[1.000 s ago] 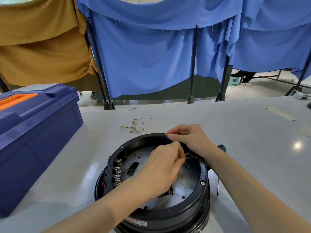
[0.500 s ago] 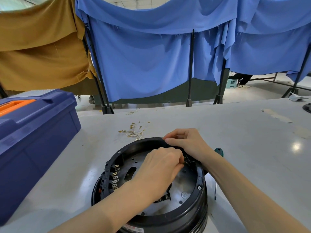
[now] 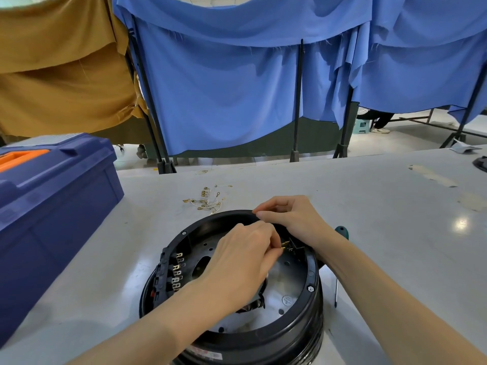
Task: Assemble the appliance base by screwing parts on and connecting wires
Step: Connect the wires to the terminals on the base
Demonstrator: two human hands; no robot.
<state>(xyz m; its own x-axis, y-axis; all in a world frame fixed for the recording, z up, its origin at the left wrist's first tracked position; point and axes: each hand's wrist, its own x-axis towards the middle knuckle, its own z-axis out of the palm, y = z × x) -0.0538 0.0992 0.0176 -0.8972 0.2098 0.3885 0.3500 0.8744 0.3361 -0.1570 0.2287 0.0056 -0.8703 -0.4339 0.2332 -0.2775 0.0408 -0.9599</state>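
The round black appliance base [image 3: 303,325] lies open side up on the grey table [image 3: 382,219], with a metal plate inside and a row of brass terminals [image 3: 178,271] at its left wall. My left hand [image 3: 242,262] reaches inside and pinches a small brass wire connector [image 3: 284,245] against a black part at the far right wall. My right hand [image 3: 292,219] curls over the far rim and holds that edge. A bunch of thin wires with brass ends [image 3: 208,200] lies on the table behind the base.
A dark blue toolbox [image 3: 52,206] with an orange handle stands at the left. A green-handled screwdriver [image 3: 340,256] lies right of the base, partly under my right forearm. Blue and tan cloths hang on black stands behind the table.
Both hands stay at the same spot on the base's far right wall. The camera has tipped slightly, so the base sits a little lower in view.
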